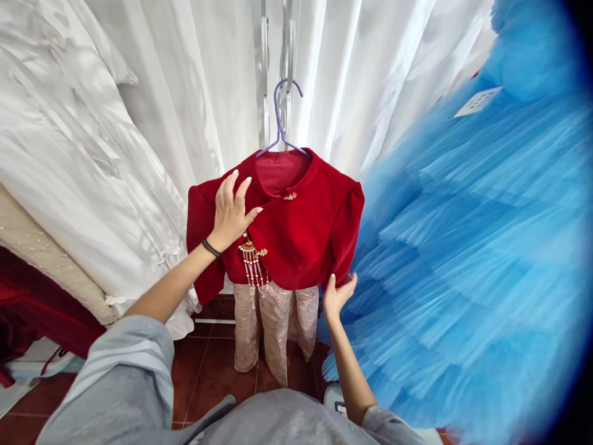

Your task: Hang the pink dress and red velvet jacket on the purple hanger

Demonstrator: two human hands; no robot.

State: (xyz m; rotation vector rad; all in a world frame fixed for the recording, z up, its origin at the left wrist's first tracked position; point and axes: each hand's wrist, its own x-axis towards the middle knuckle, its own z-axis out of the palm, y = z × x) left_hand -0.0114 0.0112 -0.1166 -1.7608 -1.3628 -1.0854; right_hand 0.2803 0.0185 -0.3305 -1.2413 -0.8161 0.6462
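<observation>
A red velvet jacket [301,241] hangs on a purple hanger [280,117] in front of me. Its collar carries a small jewelled clasp [290,196], and a beaded tassel ornament [251,259] dangles on its front. My left hand [231,210] is at the jacket's chest with its fingers apart and nothing held. Down at the cuff of the other sleeve is my right hand [338,296], thumb and fingers spread; whether it touches the cloth I cannot tell. Below the jacket hangs a pale pink, shiny skirt [275,321], its upper part hidden.
A full blue tulle dress [463,247] fills the right side. White gowns [115,154] hang at the left, beside a dark red garment [41,296]. Behind the jacket are a metal rack [265,74] and white curtains [222,74]. The floor [204,377] has dark red tiles.
</observation>
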